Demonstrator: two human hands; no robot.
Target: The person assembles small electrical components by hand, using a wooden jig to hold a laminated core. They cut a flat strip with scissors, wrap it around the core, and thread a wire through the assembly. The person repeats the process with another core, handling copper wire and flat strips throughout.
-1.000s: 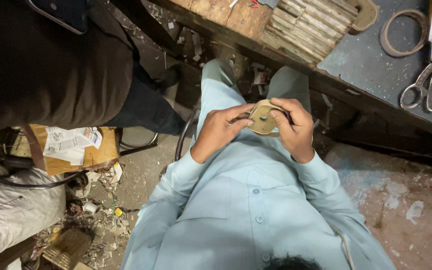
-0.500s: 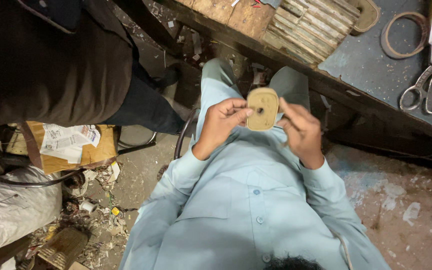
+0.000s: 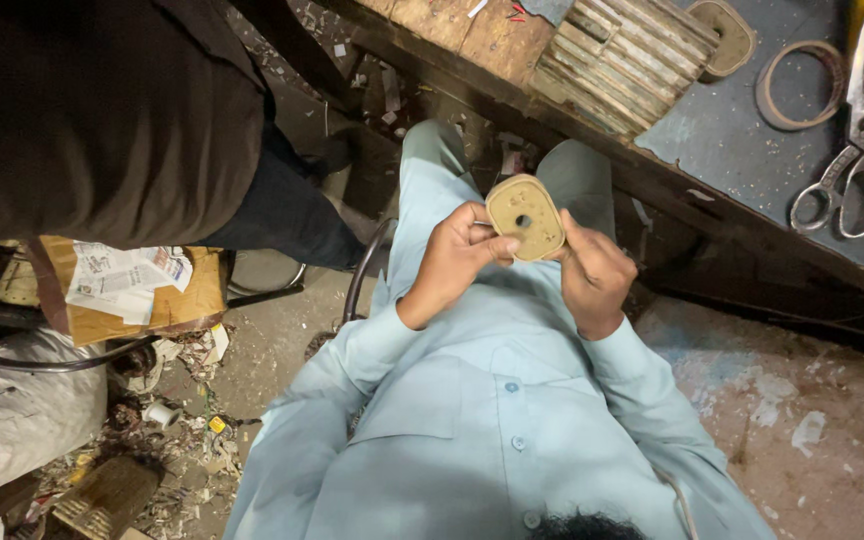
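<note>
I hold a tan, rounded-oblong flat piece (image 3: 524,217) with a small hole in its middle, above my lap, its face turned up toward me. My left hand (image 3: 455,257) grips its left edge with thumb and fingers; a thin metal pin seems to poke out between those fingers. My right hand (image 3: 592,275) pinches the piece's lower right edge. I am seated in a light blue shirt and trousers.
A workbench (image 3: 722,140) ahead carries large scissors (image 3: 845,165), a thin ring (image 3: 802,70), a ribbed stack of tan pieces (image 3: 632,55) and another oblong piece (image 3: 724,35). A person in dark clothes (image 3: 102,110) stands at left. A cardboard box (image 3: 132,295), a white sack (image 3: 22,405) and scraps litter the floor.
The tan piece has risen from my cupped hands and turned its face toward me. My right hand has slid from on top of it to its right edge.
</note>
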